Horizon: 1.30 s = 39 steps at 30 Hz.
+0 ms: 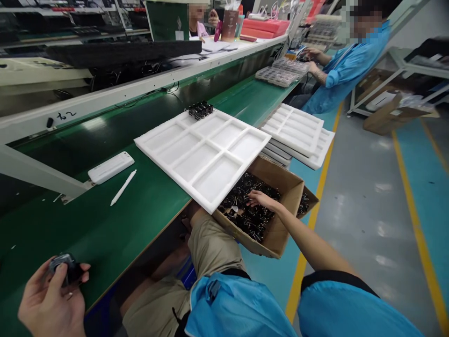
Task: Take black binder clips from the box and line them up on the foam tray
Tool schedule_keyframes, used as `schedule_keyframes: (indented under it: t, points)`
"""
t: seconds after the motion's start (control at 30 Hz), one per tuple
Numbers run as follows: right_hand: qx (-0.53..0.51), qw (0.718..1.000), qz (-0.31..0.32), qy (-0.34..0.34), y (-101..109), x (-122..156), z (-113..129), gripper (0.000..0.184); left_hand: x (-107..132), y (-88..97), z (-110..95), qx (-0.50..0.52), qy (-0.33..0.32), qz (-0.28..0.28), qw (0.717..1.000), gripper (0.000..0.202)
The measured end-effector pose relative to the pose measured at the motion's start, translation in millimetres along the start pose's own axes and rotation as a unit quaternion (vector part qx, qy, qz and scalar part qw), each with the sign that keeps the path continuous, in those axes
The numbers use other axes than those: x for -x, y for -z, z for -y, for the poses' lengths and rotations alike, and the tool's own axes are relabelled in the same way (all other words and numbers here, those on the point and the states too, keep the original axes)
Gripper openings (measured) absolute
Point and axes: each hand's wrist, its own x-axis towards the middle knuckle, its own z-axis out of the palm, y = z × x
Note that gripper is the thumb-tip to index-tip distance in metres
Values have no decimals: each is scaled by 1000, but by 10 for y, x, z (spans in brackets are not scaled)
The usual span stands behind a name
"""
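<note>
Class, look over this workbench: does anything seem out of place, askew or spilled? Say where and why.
The white foam tray sits askew on the green bench, its near corner jutting past the edge over a cardboard box. A clump of black binder clips sits at its far corner, outside the compartments.

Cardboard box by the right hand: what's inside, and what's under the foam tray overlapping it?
The cardboard box holds loose black binder clips, the right hand among them; the part under the foam tray is hidden.
</note>
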Motion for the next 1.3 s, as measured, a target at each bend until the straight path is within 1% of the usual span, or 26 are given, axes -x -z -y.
schedule_keyframes:
  t: [0.07, 0.13, 0.17, 0.23, 0.27, 0.3, 0.37, 0.4, 0.43, 0.47, 0.53, 0.57, 0.6, 0.63, 0.7, 0.73, 0.77, 0.83, 0.93, 1.03, 1.17, 1.3]
  points:
    - [-64, 998, -4, 24, 146, 148, 137, 27, -7, 17, 27, 3, -7, 3, 1000, 35]
    - [-168, 983, 4, 74, 260, 334, 356, 33, -26, 42, 66, 6, -5, 13, 1000, 37]
    - [-231, 967, 24, 104, 305, 440, 501, 35, -38, 56, 87, 9, -2, 15, 1000, 38]
    - [-336, 923, 98, 159, 364, 670, 855, 33, -61, 81, 123, 21, 9, 16, 1000, 43]
    - [-353, 908, 137, 179, 371, 785, 1056, 29, -69, 93, 133, 27, 17, 17, 999, 46]
    - [-345, 901, 173, 198, 356, 894, 1266, 27, -72, 104, 137, 32, 26, 19, 999, 48]
    - [-310, 891, 229, 239, 236, 1070, 1689, 26, -62, 124, 127, 38, 45, 33, 998, 51]
    - [-302, 881, 257, 259, 120, 1127, 1893, 26, -52, 133, 115, 40, 51, 39, 997, 51]
    - [-325, 861, 277, 275, -35, 1161, 2090, 28, -39, 143, 101, 41, 54, 45, 997, 51]
    - [-366, 834, 299, 284, -227, 1169, 2279, 36, -26, 152, 87, 43, 54, 51, 996, 51]
    - [-444, 786, 334, 272, -692, 1113, 2636, 55, -6, 173, 62, 42, 52, 59, 996, 52]
    - [-473, 769, 339, 265, -944, 1053, 2806, 57, 0, 184, 51, 40, 51, 63, 996, 53]
    - [-488, 762, 338, 259, -1194, 975, 2971, 53, 4, 196, 42, 37, 52, 69, 996, 53]
    - [-494, 762, 331, 257, -1431, 882, 3127, 48, 7, 208, 35, 36, 51, 74, 995, 54]
    - [-484, 770, 325, 258, -1841, 669, 3400, 42, 11, 233, 23, 31, 48, 87, 995, 52]
    - [-474, 775, 329, 260, -2007, 559, 3508, 43, 16, 246, 20, 28, 46, 96, 994, 51]
    - [-461, 780, 335, 260, -2148, 456, 3594, 45, 22, 259, 20, 26, 43, 104, 993, 49]
    - [-434, 791, 346, 260, -2357, 288, 3693, 49, 39, 284, 26, 21, 39, 123, 991, 44]
    - [-387, 803, 359, 278, -2516, 159, 3705, 50, 56, 316, 56, 22, 33, 154, 987, 39]
    - [-340, 806, 371, 312, -2533, 132, 3655, 49, 54, 338, 100, 26, 37, 179, 983, 37]
    - [-257, 823, 382, 334, -2471, 147, 3614, 51, 58, 358, 138, 18, 40, 211, 977, 39]
    - [-174, 833, 386, 357, -2414, 169, 3634, 52, 70, 367, 114, -42, 46, 261, 963, 37]
